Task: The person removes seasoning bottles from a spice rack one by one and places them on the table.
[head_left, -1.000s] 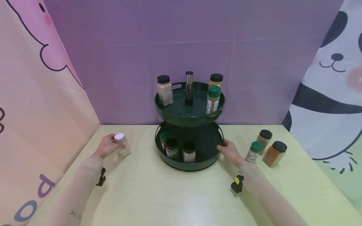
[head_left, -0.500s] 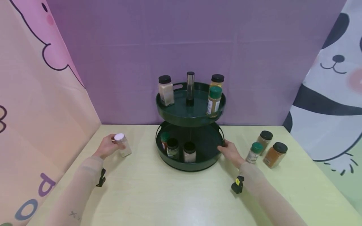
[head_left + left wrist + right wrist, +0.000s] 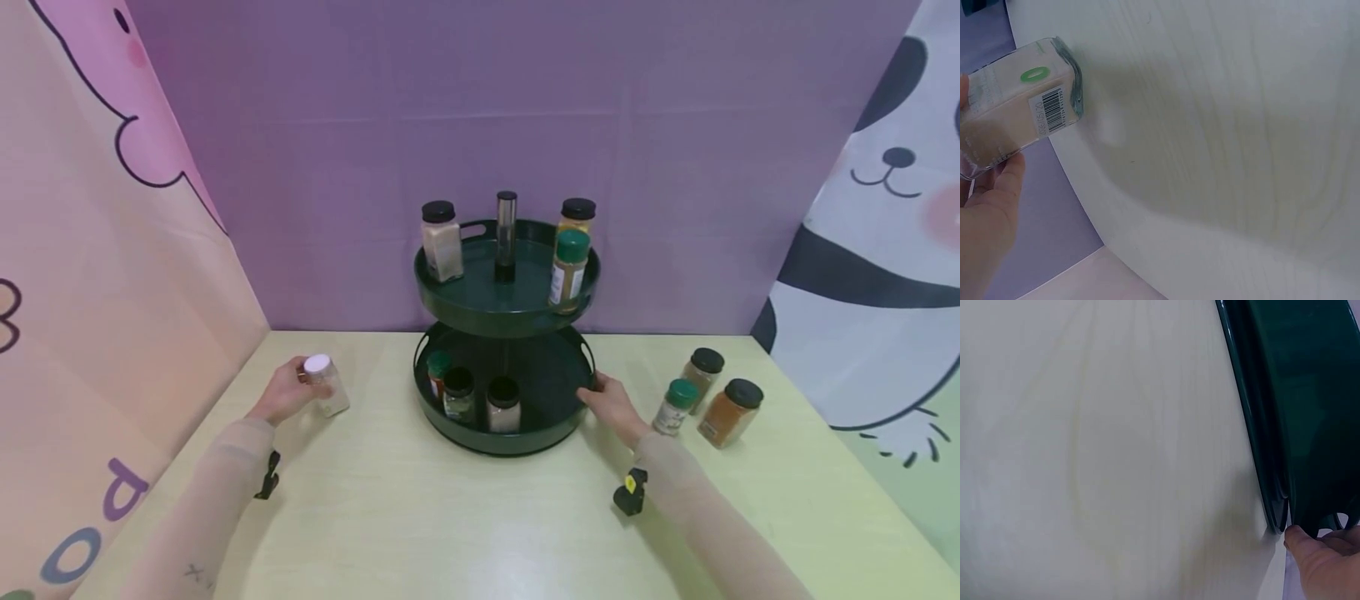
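Observation:
My left hand (image 3: 282, 393) grips a clear spice jar with a white lid (image 3: 330, 397) at the left of the table. The jar leans slightly; in the left wrist view its barcode and green oval mark face the camera, and its base is close over the table. At the centre stands a dark green two-tier turntable rack (image 3: 495, 318). My right hand (image 3: 613, 407) pinches the right side wall of its lower tier by the handle cutout, thumb on the near side in the right wrist view. That wall (image 3: 1316, 419) fills the right of that view.
On the upper tier stand a black-lidded jar (image 3: 442, 250), a green-lidded jar (image 3: 567, 279) and a yellow jar (image 3: 574, 218). Three small jars sit in the lower tier, including a black-lidded one (image 3: 503, 415). Right of my hand stand green-lidded (image 3: 670, 417), brown (image 3: 701, 379) and orange (image 3: 726, 421) jars.
Both hands keep their holds and places. The head view has shifted only slightly.

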The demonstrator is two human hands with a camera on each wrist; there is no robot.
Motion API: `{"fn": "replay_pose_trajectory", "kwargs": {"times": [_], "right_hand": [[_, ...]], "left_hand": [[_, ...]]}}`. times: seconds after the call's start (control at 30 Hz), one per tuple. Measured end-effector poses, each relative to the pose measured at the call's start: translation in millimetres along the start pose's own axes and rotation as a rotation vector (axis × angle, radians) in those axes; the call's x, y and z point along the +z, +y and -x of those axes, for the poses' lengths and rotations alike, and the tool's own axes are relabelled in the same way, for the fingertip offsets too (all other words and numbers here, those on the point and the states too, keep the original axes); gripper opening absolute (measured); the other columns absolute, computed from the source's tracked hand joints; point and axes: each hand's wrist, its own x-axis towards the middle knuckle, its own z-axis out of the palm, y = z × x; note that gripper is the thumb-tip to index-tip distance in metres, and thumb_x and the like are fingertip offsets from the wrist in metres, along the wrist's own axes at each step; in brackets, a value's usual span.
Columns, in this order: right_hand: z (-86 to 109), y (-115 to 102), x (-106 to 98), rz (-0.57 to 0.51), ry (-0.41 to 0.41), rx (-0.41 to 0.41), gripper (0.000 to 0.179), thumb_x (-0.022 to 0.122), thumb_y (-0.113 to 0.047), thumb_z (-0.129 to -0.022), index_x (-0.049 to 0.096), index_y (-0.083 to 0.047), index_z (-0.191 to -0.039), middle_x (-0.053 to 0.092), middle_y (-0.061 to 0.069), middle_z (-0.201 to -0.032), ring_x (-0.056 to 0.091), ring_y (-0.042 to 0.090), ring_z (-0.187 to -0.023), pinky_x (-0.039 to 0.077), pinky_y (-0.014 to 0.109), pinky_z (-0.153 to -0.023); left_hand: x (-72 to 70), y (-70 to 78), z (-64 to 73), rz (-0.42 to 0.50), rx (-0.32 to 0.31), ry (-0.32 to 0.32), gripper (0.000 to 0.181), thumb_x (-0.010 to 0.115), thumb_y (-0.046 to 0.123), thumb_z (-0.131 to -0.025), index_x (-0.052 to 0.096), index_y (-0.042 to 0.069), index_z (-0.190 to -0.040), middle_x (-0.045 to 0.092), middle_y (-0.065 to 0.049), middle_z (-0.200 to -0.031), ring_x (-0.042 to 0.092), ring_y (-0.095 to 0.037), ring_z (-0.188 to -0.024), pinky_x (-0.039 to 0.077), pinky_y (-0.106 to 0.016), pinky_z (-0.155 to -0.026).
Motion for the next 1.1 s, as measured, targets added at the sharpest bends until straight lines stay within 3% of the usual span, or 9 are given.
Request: {"fn": "replay_pose_trajectory", "kwargs": {"times": [0.23,0.57,0.77,0.9,1.1], "right_hand": [[0.9,0.6,0.3,0.000,0.003,-0.001,0.058,0.043,-0.016,-0.094,0.020,0.008,-0.141,0.033,0.029,-0.141,0.035,0.038,-0.130,0.031,0.047,-0.107],[0.8,-0.4,-0.1,0.010,0.002,0.005,0.058,0.042,-0.016,-0.094,0.020,0.007,-0.142,0.032,0.029,-0.141,0.034,0.039,-0.130,0.031,0.048,-0.107],[1.6,-1.5,-0.2,0.015,0.000,0.008,0.057,0.041,-0.016,-0.094,0.020,0.007,-0.142,0.032,0.029,-0.141,0.034,0.039,-0.130,0.031,0.048,-0.107],[2.3,-1.4,0.1,0.013,-0.003,0.005,0.057,0.041,-0.016,-0.095,0.019,0.008,-0.142,0.032,0.029,-0.141,0.034,0.039,-0.130,0.031,0.048,-0.107],[1.9,-0.8,-0.4,0.006,-0.002,-0.015,0.057,0.042,-0.016,-0.094,0.021,0.008,-0.141,0.033,0.029,-0.141,0.034,0.038,-0.130,0.031,0.047,-0.107]], "left_hand": [[-0.2,-0.8,0.6,0.028,0.000,-0.009,0.075,0.061,0.015,-0.085,0.017,-0.011,-0.140,0.031,-0.033,-0.138,0.034,-0.045,-0.126,0.033,-0.053,-0.104],[-4.5,6.7,2.5,0.031,0.093,0.030,0.079,0.064,0.018,-0.084,0.016,-0.009,-0.142,0.030,-0.031,-0.141,0.035,-0.043,-0.127,0.033,-0.050,-0.104],[-10.7,19.4,3.6,0.003,0.128,0.051,0.077,0.063,0.018,-0.085,0.017,-0.006,-0.142,0.031,-0.026,-0.143,0.034,-0.041,-0.129,0.032,-0.050,-0.105],[-12.9,29.8,3.9,-0.042,0.142,0.058,0.083,0.065,0.028,-0.084,0.017,-0.003,-0.144,0.029,-0.024,-0.145,0.028,-0.041,-0.132,0.026,-0.050,-0.109],[-3.4,50.0,4.2,-0.116,0.172,0.069,0.083,0.066,0.034,-0.082,0.020,0.003,-0.145,0.027,-0.024,-0.146,0.025,-0.045,-0.132,0.027,-0.055,-0.106]]}}
